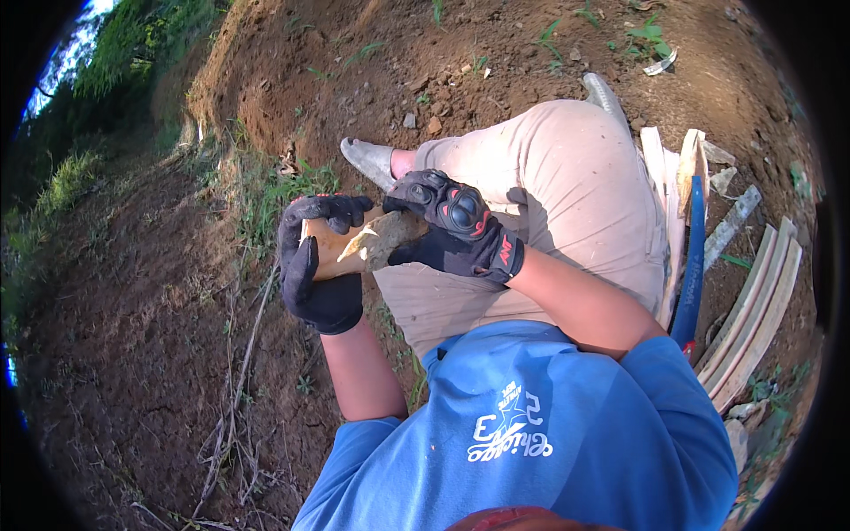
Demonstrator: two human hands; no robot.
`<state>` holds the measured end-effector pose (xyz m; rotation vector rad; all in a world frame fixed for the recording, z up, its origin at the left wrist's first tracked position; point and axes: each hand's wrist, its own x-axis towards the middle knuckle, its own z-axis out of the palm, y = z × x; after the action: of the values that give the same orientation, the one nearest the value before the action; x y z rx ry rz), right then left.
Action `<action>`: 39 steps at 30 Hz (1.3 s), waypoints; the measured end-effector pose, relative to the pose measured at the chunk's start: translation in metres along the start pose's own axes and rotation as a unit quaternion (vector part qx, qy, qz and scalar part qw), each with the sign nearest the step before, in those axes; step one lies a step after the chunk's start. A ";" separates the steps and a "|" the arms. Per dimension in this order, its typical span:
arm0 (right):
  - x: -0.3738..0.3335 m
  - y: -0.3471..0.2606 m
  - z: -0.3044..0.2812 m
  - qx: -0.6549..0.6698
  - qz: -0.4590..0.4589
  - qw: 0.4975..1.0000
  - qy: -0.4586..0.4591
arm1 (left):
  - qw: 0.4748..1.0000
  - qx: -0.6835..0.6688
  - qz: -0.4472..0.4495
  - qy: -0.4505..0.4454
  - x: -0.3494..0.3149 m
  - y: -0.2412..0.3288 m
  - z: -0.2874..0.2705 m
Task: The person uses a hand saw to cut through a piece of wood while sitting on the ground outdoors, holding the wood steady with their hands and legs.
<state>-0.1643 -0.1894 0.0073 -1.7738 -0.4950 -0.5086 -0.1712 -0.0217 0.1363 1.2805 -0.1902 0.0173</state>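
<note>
A short, thick piece of wood [332,248] is held between both hands over my lap. Its left part is pale and smooth; a splintered, torn edge and rough grey-brown outer skin show toward the right. My left hand [299,261], in a black glove, curls around the left end, with fingers above and thumb below. Gripping the right end is my right hand [460,221], in a black glove with hard knuckle guards. Its palm side and part of the wood are hidden. Whether a small tool is in the right hand cannot be made out.
My beige-trousered legs [575,195] are folded on a brown dirt slope [354,53]. To the right lie a long blue sheath-like object [693,257], pale split slats [753,310] and wood pieces [691,159]. Dry twigs [235,389] and grass [274,199] lie left.
</note>
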 end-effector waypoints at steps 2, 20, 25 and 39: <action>0.003 -0.007 -0.004 -0.002 -0.001 1.000 0.002 | 1.000 -0.003 -0.007 -0.006 -0.001 0.000 -0.004; 0.002 0.001 -0.006 0.026 -0.031 0.999 0.004 | 1.000 0.010 -0.022 -0.009 -0.005 0.006 0.001; -0.003 0.006 -0.004 0.074 -0.001 0.997 -0.022 | 0.999 -0.009 0.001 -0.041 0.000 0.004 0.000; -0.017 0.000 0.012 0.080 0.054 0.995 -0.028 | 0.991 -0.128 -0.010 -0.049 0.013 -0.007 -0.048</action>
<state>-0.1771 -0.1790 -0.0056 -1.6537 -0.4636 -0.3351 -0.1511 0.0208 0.1187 1.0275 -0.2563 -0.0844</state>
